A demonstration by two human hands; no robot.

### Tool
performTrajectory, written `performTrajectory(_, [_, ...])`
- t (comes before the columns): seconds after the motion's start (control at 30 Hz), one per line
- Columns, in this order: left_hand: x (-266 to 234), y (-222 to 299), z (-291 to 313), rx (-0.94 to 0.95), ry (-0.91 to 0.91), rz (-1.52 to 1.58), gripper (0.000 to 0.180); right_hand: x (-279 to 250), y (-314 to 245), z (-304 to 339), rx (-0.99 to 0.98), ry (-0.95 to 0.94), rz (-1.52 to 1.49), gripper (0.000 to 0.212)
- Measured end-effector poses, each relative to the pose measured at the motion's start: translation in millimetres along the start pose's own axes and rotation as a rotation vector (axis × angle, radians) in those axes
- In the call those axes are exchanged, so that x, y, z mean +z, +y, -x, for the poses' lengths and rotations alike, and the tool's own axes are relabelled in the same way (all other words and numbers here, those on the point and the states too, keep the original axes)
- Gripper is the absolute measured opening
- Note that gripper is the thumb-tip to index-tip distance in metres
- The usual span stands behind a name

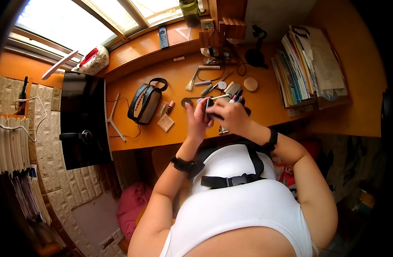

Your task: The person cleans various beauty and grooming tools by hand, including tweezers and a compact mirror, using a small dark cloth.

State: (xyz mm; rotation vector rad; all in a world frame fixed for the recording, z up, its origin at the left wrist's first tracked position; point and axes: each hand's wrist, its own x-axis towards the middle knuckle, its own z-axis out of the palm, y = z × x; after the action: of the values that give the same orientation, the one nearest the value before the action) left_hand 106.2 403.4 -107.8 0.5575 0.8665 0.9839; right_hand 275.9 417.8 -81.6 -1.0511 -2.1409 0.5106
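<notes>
Makeup piece (209, 104), small and dark, stands at the fingertips of the left hand (198, 121), which is partly curled round it with the thumb held out to the left. Just beside it, the right hand (237, 117) is bent inward, its fingers closed on a pink-marked dark item (237, 98) that juts beyond the knuckles; its exact kind I cannot tell. Both hands are over the near edge of the wooden surface (179, 136). Left of them lie a square compact (165, 123) and a zippered pouch (147, 104); beyond the right hand, a round powder puff (250, 84).
</notes>
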Motion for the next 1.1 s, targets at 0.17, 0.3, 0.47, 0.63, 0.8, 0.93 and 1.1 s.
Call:
performTrajectory(0.17, [-8, -8, -3, -0.03, -0.077, -0.011, 0.079, -3, 13, 3, 0.022, 0.022, -0.034, 0.016])
performTrajectory(0.3, [-21, -18, -1, 0.049, -0.183, 0.048, 0.052, -21, 20, -6, 0.194, 0.06, -0.022, 0.014])
performTrajectory(0.47, [-20, -12, 1, 0.101, -0.001, -0.077, 0.051, -26, 22, 11, 0.202, 0.057, -0.113, 0.015])
performTrajectory(0.63, [-7, 1, 8, -0.012, -0.043, 0.098, 0.046, -28, 18, 8, 0.215, 0.085, -0.092, 0.017])
performTrajectory(0.8, [-5, -4, 4, -0.083, 0.074, 0.148, 0.053, -17, 13, 6, 0.119, 0.044, -0.061, 0.019])
performTrajectory(0.93, [-8, -16, -5, 0.025, 0.079, 0.039, 0.064, -8, 0, 9, 0.031, 0.025, -0.052, 0.019])
performTrajectory(1.1, [-1, -22, -12, 0.203, 0.263, -0.101, 0.066, 2, -8, 7, -0.076, -0.004, -0.088, 0.017])
